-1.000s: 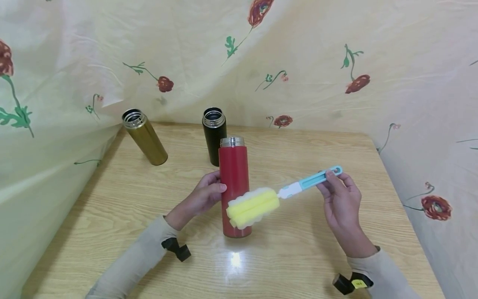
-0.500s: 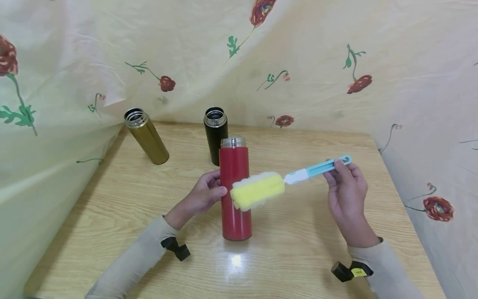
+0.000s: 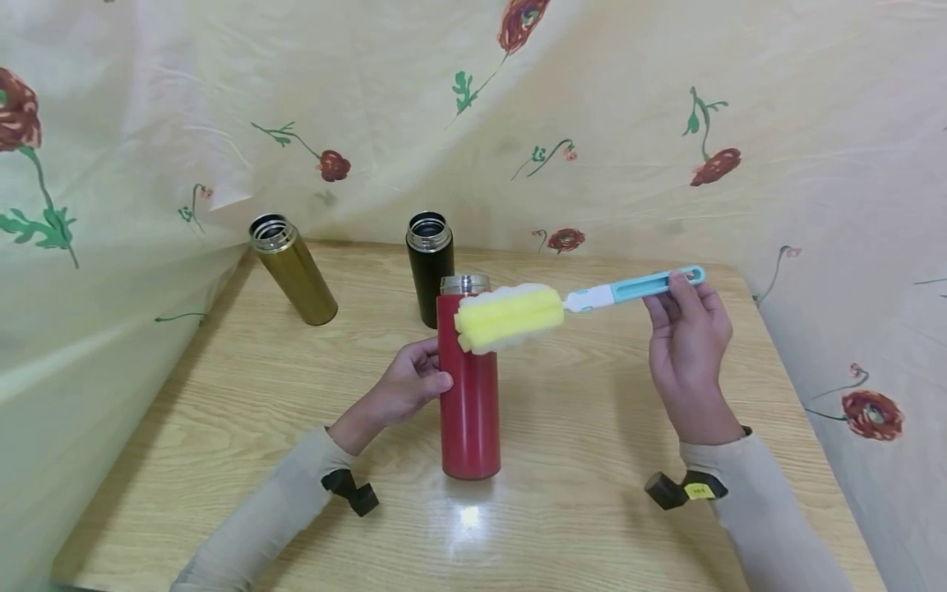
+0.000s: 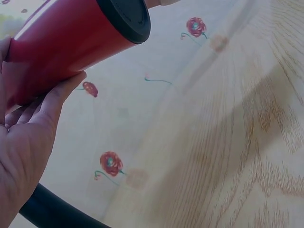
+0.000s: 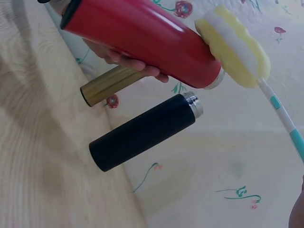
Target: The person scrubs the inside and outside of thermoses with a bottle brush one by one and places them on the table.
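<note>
My left hand (image 3: 407,382) grips a red vacuum flask (image 3: 470,411), lidless, with a bare steel neck. It stands nearly upright in the head view, and its dark base (image 4: 126,19) shows in the left wrist view. My right hand (image 3: 691,353) pinches the light blue handle end of a bottle brush (image 3: 629,288). The brush lies almost level, its yellow and white sponge head (image 3: 510,319) pointing left. That head overlaps the flask's upper body just below the neck in the head view. The right wrist view has the sponge (image 5: 235,45) right beside the flask's mouth end.
Behind the red flask stands a black flask (image 3: 431,284) without a lid. Farther left is an open gold flask (image 3: 299,279). All are over a wooden table (image 3: 592,469), with flower-patterned cloth (image 3: 592,99) hanging behind and at both sides.
My right hand has raised the brush, bringing its sponge from the flask's lower front up close to the neck. The brush has turned more level. My left hand and the flask have barely moved.
</note>
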### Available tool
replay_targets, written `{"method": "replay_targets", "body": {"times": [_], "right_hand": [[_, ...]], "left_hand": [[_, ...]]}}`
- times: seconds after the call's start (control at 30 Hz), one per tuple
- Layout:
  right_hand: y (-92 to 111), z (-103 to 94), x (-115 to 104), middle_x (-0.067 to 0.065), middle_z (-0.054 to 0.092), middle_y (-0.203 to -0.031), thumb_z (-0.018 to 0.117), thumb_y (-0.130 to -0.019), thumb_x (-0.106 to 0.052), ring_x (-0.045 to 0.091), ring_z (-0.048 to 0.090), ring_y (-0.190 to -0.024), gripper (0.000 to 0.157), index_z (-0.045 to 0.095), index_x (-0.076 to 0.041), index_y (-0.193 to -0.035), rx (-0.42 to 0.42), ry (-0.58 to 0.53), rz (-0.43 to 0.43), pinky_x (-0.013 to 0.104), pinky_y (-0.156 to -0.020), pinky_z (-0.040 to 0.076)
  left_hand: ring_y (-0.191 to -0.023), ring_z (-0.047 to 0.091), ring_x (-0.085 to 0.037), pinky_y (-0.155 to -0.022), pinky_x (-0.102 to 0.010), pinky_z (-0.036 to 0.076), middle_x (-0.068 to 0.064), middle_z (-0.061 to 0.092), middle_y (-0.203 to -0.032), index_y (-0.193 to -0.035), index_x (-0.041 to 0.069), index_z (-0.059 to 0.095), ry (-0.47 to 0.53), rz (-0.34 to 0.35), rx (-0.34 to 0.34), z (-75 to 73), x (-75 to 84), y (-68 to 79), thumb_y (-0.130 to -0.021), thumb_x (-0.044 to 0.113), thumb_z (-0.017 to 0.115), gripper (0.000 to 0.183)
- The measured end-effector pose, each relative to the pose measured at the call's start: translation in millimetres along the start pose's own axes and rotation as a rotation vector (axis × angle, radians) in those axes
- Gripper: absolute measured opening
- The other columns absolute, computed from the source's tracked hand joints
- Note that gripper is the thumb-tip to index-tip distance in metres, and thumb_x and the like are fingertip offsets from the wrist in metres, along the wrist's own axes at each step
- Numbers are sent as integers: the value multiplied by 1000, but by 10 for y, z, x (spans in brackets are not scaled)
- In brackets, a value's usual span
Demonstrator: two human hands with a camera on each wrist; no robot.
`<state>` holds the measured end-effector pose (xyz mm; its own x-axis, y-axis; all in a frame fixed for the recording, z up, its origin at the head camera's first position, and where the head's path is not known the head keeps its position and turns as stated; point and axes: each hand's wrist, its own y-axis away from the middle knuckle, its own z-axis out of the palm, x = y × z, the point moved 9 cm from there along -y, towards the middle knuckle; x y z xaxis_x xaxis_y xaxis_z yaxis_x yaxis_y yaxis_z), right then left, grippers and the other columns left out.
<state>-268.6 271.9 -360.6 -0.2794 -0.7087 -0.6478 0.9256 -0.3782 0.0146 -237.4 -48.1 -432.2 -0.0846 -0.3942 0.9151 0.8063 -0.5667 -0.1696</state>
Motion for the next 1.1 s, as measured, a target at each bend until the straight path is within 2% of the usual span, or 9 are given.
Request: {"method": "replay_targets", "body": {"times": [0.33,0.47,0.67,0.83,1.1], "right_hand": [[-105,186,-70,15,64,-92,72,-91,5,23,74,-80,24,54,6,-107,8,-40,-57,29,-80,60],[-118,229,-108,16,66,-93,72,-90,6,24,75,-81,26,53,6,-109,3,-49,-81,30,-79,60],[-95,243,-108,17,68,-92,71,-91,7,25,76,-80,24,54,6,-108,-9,-64,-71,31,-79,60],[-60,225,-106,18,68,-90,70,-91,8,26,76,-79,22,54,6,-106,-17,-63,-82,32,-80,60],[15,136,-147,17,61,-95,73,-90,6,26,76,-85,27,53,8,-108,-13,9,-143,33,-85,58]], "left_hand": [[-94,73,-14,-80,-31,62,-2,75,-107,-140,-18,42,-69,17,5,31,45,-17,-85,38,84,89],[-94,74,-14,-79,-31,62,0,75,-107,-146,-17,35,-63,9,21,29,55,-28,-83,40,85,99],[-93,74,-13,-78,-30,62,1,76,-107,-153,-14,25,-38,11,36,0,67,-38,-79,44,88,113],[-96,74,-13,-80,-30,62,2,75,-111,-154,-11,25,-60,24,39,-17,75,-37,-80,44,87,112],[-96,73,-13,-79,-29,62,0,75,-110,-153,-12,27,-20,42,46,-44,64,-39,-80,42,87,109]]}}
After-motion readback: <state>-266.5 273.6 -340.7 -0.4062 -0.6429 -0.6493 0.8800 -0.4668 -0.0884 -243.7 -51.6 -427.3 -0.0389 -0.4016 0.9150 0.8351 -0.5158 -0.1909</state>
